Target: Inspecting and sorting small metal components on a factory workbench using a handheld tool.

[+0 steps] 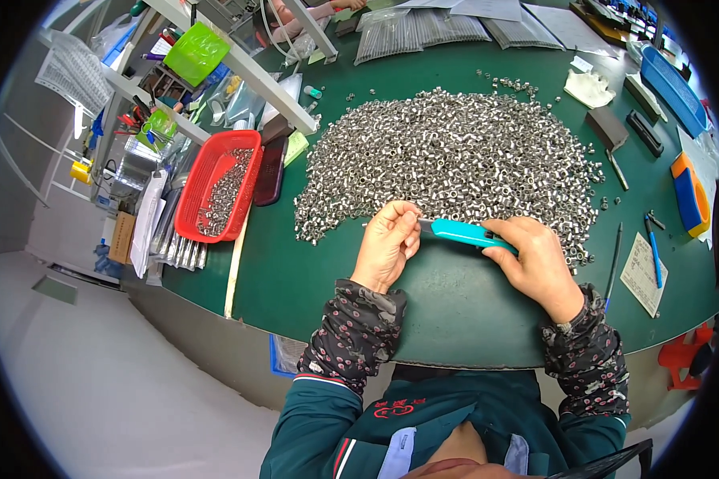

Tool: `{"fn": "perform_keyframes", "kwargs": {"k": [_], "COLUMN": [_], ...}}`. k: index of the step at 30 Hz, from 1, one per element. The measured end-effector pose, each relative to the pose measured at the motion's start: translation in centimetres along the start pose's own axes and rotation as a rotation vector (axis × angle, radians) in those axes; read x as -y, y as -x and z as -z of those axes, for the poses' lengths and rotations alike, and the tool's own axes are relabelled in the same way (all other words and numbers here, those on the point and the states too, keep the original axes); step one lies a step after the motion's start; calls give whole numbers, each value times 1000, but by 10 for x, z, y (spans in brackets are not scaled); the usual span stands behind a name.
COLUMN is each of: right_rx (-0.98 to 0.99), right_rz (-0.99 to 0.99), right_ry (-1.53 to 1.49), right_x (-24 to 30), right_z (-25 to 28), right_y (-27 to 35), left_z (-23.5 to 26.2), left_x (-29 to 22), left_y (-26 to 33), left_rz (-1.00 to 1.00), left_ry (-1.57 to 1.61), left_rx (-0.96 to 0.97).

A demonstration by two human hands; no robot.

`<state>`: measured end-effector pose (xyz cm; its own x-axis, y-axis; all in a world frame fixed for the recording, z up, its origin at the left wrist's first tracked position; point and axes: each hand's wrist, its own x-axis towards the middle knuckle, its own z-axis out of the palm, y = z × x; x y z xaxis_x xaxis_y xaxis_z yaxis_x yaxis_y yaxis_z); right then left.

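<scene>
My right hand [537, 259] is closed round the handle of a turquoise utility knife [460, 231], held level over the near edge of the pile. Its metal blade points left and reaches the fingertips of my left hand [385, 246]. Thumb and forefinger of that left hand are pinched together at the blade tip; whatever is between them is too small to make out. Just beyond both hands spreads a wide heap of small silvery metal rings [447, 152] on the green table [471, 319].
Left of the heap, a red plastic basket [252, 172] holds more metal pieces, with a dark phone [272, 170] beside it. On the right lie a pencil-like rod [615, 267], a blue pen [653, 247], a paper slip [643, 275], an orange-and-blue tape dispenser [689, 195] and a blue tray [673, 88].
</scene>
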<state>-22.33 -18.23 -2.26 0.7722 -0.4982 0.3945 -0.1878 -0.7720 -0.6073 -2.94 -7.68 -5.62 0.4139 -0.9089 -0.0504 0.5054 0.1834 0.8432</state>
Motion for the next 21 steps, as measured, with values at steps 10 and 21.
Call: {"fn": "perform_keyframes", "kwargs": {"k": [10, 21], "right_rx": [-59, -101], "right_rz": [51, 130], "right_ry": [101, 150], "right_x": [3, 0], "right_z": [-1, -2], "right_y": [0, 0], "left_z": [1, 2], "left_x": [1, 0], "left_y": [0, 1], "left_rz": [27, 58], "left_ry": [-13, -81], "left_rx": [-47, -60]}}
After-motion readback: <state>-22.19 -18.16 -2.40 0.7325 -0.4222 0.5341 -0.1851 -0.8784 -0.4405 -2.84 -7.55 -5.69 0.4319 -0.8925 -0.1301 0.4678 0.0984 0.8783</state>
